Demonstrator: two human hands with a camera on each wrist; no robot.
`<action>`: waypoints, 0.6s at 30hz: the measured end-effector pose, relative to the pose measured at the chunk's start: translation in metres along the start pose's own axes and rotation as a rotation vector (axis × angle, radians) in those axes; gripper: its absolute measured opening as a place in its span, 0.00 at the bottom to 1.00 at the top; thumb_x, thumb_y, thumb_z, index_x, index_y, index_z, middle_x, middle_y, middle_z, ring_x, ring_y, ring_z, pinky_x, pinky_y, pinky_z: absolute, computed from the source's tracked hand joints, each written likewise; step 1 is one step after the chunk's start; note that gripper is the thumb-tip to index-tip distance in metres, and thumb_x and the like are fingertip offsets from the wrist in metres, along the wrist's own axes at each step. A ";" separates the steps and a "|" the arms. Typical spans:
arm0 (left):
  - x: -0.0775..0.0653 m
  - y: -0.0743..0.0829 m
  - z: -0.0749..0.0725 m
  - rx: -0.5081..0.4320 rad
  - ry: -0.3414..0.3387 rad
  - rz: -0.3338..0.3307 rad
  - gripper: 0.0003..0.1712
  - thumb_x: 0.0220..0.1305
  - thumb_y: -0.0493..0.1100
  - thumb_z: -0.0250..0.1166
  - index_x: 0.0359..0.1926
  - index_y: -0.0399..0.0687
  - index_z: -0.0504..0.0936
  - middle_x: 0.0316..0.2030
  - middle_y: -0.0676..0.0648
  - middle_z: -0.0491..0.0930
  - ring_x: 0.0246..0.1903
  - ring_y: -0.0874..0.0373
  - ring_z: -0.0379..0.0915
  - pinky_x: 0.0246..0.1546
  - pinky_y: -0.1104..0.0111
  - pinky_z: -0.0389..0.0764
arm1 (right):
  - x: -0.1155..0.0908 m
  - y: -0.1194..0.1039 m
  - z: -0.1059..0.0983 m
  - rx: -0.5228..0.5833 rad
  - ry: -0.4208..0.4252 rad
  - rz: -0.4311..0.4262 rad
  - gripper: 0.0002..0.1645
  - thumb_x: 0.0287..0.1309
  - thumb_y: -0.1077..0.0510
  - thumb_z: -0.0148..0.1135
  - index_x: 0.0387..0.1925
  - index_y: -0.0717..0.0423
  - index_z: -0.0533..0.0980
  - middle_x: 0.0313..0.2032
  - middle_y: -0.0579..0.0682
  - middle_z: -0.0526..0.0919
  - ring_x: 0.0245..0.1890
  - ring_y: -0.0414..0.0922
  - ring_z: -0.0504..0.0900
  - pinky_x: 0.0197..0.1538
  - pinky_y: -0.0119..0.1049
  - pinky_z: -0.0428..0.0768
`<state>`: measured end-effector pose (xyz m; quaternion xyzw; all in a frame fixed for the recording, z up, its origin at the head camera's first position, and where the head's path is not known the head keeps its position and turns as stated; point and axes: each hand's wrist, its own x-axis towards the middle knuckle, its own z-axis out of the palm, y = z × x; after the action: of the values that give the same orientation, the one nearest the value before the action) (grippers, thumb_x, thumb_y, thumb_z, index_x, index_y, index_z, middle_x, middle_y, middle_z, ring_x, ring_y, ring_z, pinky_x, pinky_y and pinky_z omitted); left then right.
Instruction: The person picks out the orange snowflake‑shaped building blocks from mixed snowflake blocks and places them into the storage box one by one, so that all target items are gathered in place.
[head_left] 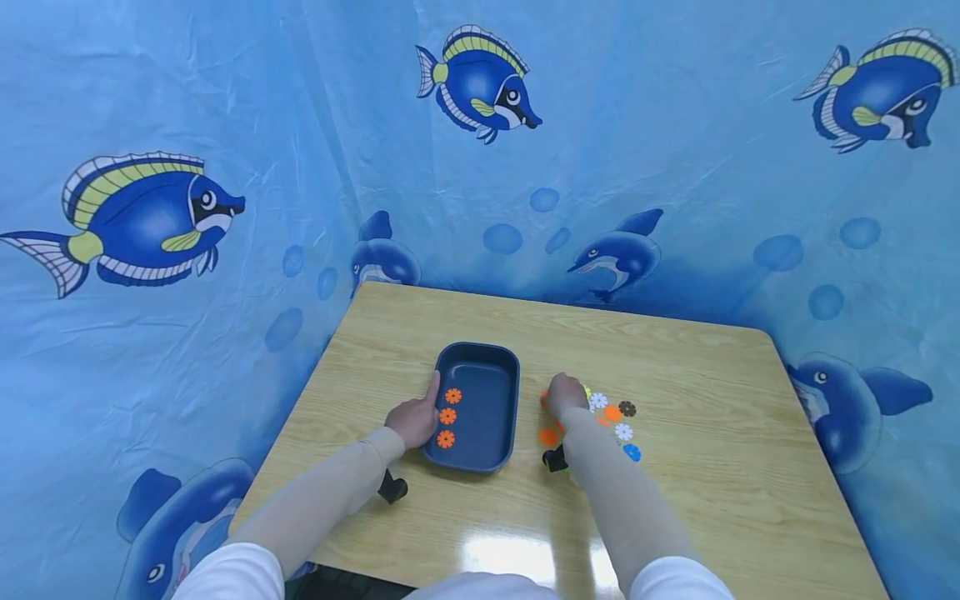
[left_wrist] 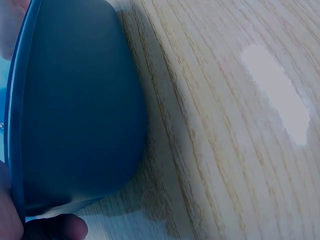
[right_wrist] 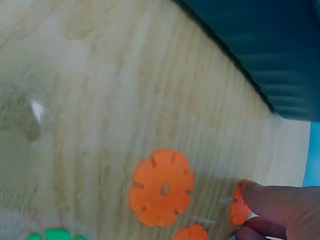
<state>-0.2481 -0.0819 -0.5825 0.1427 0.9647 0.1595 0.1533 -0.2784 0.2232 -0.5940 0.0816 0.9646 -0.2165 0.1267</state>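
Observation:
At the left side of a dark blue tray (head_left: 487, 408), my left hand (head_left: 412, 422) grips the rim, its index finger stretched along the edge. In the left wrist view its fingers (left_wrist: 75, 227) show under the tray's wall. Three orange notched discs (head_left: 447, 416) lie in a column along the tray's left side. To the right of the tray, my right hand (head_left: 567, 395) reaches down to a group of loose discs. Seen from the right wrist, thumb and fingers pinch an orange notched disc (right_wrist: 240, 209) by its edge; another orange disc (right_wrist: 152, 197) lies flat nearby.
Around the right hand lie several more discs, among them a white one (head_left: 624, 432), a brown one (head_left: 627, 408) and a blue one (head_left: 632, 452). Everything rests on a wooden table (head_left: 697, 392). A blue fish-print sheet (head_left: 315, 125) hangs behind it.

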 end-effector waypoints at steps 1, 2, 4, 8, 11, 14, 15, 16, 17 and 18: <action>0.000 0.000 0.000 -0.003 -0.002 -0.002 0.44 0.78 0.43 0.50 0.82 0.47 0.34 0.19 0.49 0.72 0.18 0.55 0.69 0.23 0.64 0.68 | 0.001 0.000 0.002 -0.013 0.015 -0.006 0.11 0.62 0.62 0.64 0.23 0.60 0.79 0.28 0.55 0.85 0.25 0.46 0.77 0.31 0.39 0.76; 0.000 0.001 0.000 -0.005 -0.002 -0.002 0.43 0.78 0.43 0.50 0.82 0.47 0.35 0.19 0.48 0.72 0.18 0.55 0.69 0.22 0.64 0.67 | 0.002 -0.001 0.003 -0.023 0.023 -0.012 0.11 0.62 0.63 0.63 0.23 0.61 0.79 0.28 0.56 0.85 0.25 0.47 0.77 0.31 0.39 0.76; 0.000 0.001 -0.001 -0.008 -0.004 -0.004 0.43 0.78 0.43 0.49 0.82 0.47 0.35 0.19 0.48 0.72 0.18 0.55 0.69 0.23 0.64 0.68 | 0.003 -0.001 0.005 -0.034 0.035 -0.013 0.10 0.61 0.64 0.62 0.24 0.61 0.81 0.29 0.57 0.86 0.27 0.48 0.79 0.32 0.40 0.77; -0.001 0.002 -0.001 -0.005 0.004 0.001 0.43 0.77 0.42 0.51 0.82 0.46 0.36 0.19 0.48 0.73 0.18 0.54 0.69 0.22 0.64 0.67 | 0.004 -0.003 0.005 -0.004 0.011 0.024 0.12 0.60 0.65 0.62 0.21 0.59 0.78 0.29 0.56 0.84 0.27 0.49 0.77 0.31 0.40 0.75; -0.002 0.003 -0.002 -0.008 -0.002 -0.006 0.44 0.77 0.42 0.51 0.82 0.46 0.35 0.19 0.48 0.72 0.18 0.54 0.69 0.22 0.64 0.67 | 0.004 -0.004 0.005 0.014 -0.014 0.057 0.14 0.60 0.64 0.62 0.19 0.57 0.76 0.30 0.57 0.82 0.29 0.51 0.75 0.33 0.41 0.74; -0.001 0.002 -0.002 -0.019 -0.020 -0.019 0.43 0.78 0.43 0.49 0.82 0.48 0.34 0.19 0.48 0.72 0.18 0.54 0.68 0.23 0.64 0.66 | 0.005 -0.006 0.004 0.017 -0.014 0.061 0.11 0.62 0.64 0.60 0.24 0.61 0.80 0.36 0.62 0.83 0.34 0.53 0.78 0.39 0.45 0.77; 0.000 0.001 -0.002 -0.021 -0.023 -0.020 0.43 0.78 0.43 0.49 0.82 0.48 0.34 0.19 0.49 0.71 0.18 0.54 0.68 0.23 0.64 0.66 | 0.005 -0.006 0.004 0.017 -0.011 0.057 0.10 0.63 0.64 0.59 0.27 0.63 0.81 0.39 0.63 0.84 0.36 0.54 0.79 0.41 0.46 0.78; 0.000 0.001 -0.002 -0.019 -0.024 -0.019 0.43 0.78 0.43 0.49 0.82 0.48 0.34 0.19 0.49 0.71 0.18 0.55 0.68 0.23 0.64 0.66 | 0.005 -0.006 0.003 0.019 -0.008 0.049 0.11 0.65 0.64 0.57 0.31 0.64 0.82 0.40 0.64 0.84 0.37 0.54 0.79 0.42 0.46 0.78; 0.001 0.000 -0.001 -0.018 -0.021 -0.016 0.43 0.78 0.43 0.49 0.82 0.48 0.34 0.19 0.49 0.71 0.18 0.55 0.68 0.23 0.64 0.66 | 0.006 -0.007 0.003 0.033 -0.002 0.047 0.12 0.68 0.64 0.55 0.34 0.66 0.83 0.40 0.63 0.84 0.37 0.54 0.79 0.42 0.46 0.78; 0.001 0.000 -0.001 -0.016 -0.018 -0.014 0.43 0.78 0.43 0.49 0.82 0.48 0.34 0.19 0.49 0.71 0.18 0.55 0.68 0.22 0.64 0.66 | 0.006 -0.007 0.001 0.040 0.012 0.039 0.13 0.70 0.63 0.53 0.35 0.66 0.82 0.39 0.62 0.84 0.36 0.53 0.79 0.41 0.45 0.78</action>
<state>-0.2492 -0.0823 -0.5821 0.1360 0.9630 0.1649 0.1641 -0.2859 0.2165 -0.5942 0.1043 0.9590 -0.2329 0.1234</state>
